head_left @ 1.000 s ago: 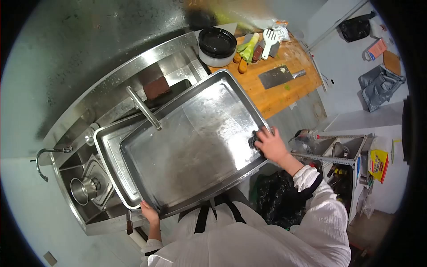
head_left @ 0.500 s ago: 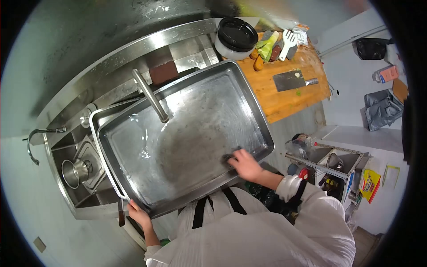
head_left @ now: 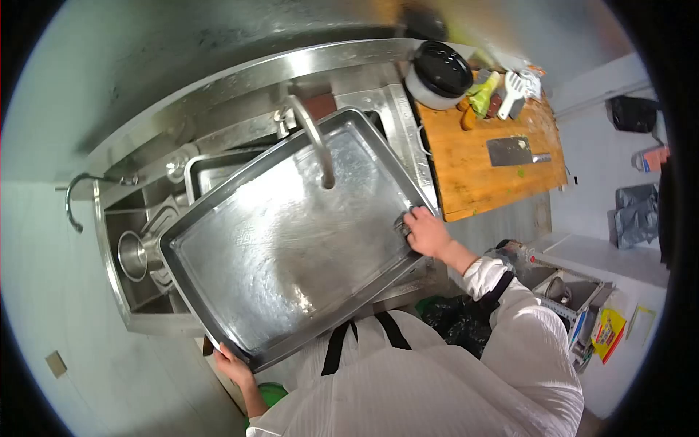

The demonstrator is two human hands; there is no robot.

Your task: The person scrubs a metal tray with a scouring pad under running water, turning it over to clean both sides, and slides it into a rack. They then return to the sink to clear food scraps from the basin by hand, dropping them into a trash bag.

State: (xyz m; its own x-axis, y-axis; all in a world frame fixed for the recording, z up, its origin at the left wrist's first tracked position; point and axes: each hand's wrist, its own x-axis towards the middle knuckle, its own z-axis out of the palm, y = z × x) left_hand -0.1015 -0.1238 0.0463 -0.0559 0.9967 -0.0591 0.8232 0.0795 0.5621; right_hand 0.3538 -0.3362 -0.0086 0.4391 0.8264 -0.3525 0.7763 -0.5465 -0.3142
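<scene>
A large rectangular metal tray (head_left: 240, 240), wet and shiny inside, lies tilted across the sink below the faucet (head_left: 313, 142). My left hand (head_left: 233, 366) is closed on the tray's near left corner, fingers around the rim. At the tray's right side, my right hand (head_left: 428, 231) presses a small dark scouring pad (head_left: 401, 224) against the inner wall near the rim. Most of the pad is hidden under the fingers. Beneath the tray's far left edge, part of a second metal tray (head_left: 207, 175) shows.
A wooden cutting board (head_left: 466, 182) at the right bears a cleaver (head_left: 510, 151), a white slotted spatula (head_left: 513, 95) and other tools. Beside them stands a white tub with a black lid (head_left: 443, 69). A metal pot (head_left: 133, 255) sits in the left basin, near another faucet (head_left: 73, 207).
The tray has turned, its right end moving away from me, uncovering counter beside the board. My right hand has slid from the near right inside to the right wall. My left hand keeps its corner.
</scene>
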